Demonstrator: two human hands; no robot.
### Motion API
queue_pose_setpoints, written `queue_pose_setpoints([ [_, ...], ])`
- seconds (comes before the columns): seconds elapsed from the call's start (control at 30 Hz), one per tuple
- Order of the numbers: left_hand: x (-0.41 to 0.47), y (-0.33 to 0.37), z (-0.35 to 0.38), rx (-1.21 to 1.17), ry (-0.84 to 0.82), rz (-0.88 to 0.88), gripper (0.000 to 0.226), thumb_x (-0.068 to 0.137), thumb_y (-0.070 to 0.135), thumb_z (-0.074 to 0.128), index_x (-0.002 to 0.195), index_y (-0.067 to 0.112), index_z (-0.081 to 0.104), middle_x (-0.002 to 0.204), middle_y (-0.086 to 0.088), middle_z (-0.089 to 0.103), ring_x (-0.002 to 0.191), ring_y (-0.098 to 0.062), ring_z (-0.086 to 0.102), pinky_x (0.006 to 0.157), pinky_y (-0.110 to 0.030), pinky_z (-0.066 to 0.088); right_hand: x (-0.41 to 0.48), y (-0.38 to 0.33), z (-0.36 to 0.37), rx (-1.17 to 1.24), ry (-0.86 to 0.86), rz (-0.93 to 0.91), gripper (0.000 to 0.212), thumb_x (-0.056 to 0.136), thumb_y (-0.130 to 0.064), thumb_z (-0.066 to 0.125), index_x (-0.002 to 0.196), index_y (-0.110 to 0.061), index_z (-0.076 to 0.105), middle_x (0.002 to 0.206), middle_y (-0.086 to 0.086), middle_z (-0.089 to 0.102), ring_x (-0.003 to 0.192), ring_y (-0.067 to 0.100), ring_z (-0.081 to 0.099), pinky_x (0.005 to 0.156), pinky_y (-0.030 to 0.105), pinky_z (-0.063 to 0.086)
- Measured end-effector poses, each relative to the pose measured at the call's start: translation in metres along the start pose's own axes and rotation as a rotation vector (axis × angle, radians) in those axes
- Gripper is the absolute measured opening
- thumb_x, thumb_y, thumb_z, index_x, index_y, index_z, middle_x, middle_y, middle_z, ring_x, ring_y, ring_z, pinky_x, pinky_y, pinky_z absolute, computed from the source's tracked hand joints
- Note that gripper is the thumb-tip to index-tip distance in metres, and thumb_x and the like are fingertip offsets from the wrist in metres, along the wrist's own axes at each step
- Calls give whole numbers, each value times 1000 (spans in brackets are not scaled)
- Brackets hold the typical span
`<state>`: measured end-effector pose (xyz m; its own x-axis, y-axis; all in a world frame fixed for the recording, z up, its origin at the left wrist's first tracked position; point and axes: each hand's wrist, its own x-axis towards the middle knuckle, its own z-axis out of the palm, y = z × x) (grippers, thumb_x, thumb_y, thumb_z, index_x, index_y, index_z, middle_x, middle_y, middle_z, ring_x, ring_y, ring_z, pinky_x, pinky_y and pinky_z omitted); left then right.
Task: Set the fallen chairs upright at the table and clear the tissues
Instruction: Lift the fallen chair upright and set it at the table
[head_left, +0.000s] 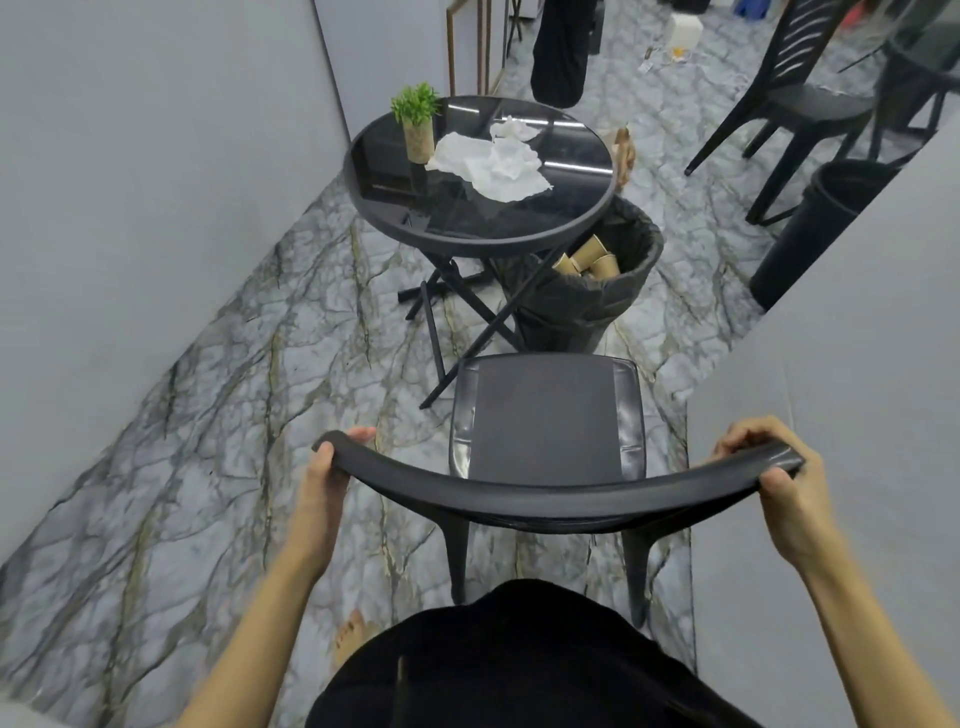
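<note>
A black chair (545, 415) stands upright right in front of me, its seat facing the round black glass table (395, 171). My left hand (324, 467) grips the left end of its curved top rail and my right hand (779, 483) grips the right end. Crumpled white tissues (493, 166) lie spread on the middle of the tabletop, with a smaller one (511, 130) just behind them. A second black chair (800, 93) stands upright at the far right.
A small potted plant (418, 122) stands on the table's left side. A lined black bin (597, 291) holding paper cups sits under the table's right edge. Another black bin (815, 223) stands at right. Grey walls close in on both sides of the marble floor.
</note>
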<state>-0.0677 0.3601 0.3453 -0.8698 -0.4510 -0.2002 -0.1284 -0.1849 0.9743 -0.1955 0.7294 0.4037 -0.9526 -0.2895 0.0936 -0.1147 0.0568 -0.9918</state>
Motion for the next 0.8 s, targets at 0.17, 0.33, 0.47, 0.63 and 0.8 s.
queue_pose_setpoints([
  [0.17, 20, 6, 8, -146, 155, 97, 46, 72, 60, 42, 84, 21, 62, 94, 10, 67, 100, -3, 57, 95, -25, 38, 2, -2, 17, 13, 7, -24, 58, 45, -82, 65, 66, -28, 63, 61, -14, 62, 58, 2, 55, 52, 12, 41],
  [0.33, 45, 24, 11, -221, 190, 85, 29, 77, 41, 40, 77, 17, 57, 78, 4, 60, 69, -3, 55, 71, -22, 41, 1, 0, 25, 44, 53, -29, 59, 46, -82, 66, 63, -26, 62, 58, -13, 58, 53, 5, 51, 50, 15, 37],
  [0.47, 65, 33, 18, -224, 129, 102, 25, 73, 41, 46, 76, 18, 55, 67, 11, 64, 63, 1, 56, 60, -14, 46, 4, 1, 25, 70, 144, -46, 59, 47, -82, 66, 61, -25, 62, 56, -12, 57, 52, 7, 48, 48, 17, 35],
  [0.63, 91, 47, 19, -257, 97, 128, 22, 75, 36, 44, 72, 18, 55, 56, 13, 64, 55, 2, 57, 50, -11, 46, 20, 2, 30, 49, 236, -57, 56, 47, -80, 67, 61, -25, 61, 57, -10, 56, 54, 14, 46, 51, 20, 34],
  [0.8, 100, 62, 32, -307, 99, 107, 21, 82, 32, 41, 71, 19, 55, 53, 13, 63, 52, 1, 57, 51, -12, 48, 41, -6, 31, 71, 294, -115, 43, 55, -71, 67, 58, -29, 63, 54, -15, 59, 52, 2, 49, 51, 15, 35],
])
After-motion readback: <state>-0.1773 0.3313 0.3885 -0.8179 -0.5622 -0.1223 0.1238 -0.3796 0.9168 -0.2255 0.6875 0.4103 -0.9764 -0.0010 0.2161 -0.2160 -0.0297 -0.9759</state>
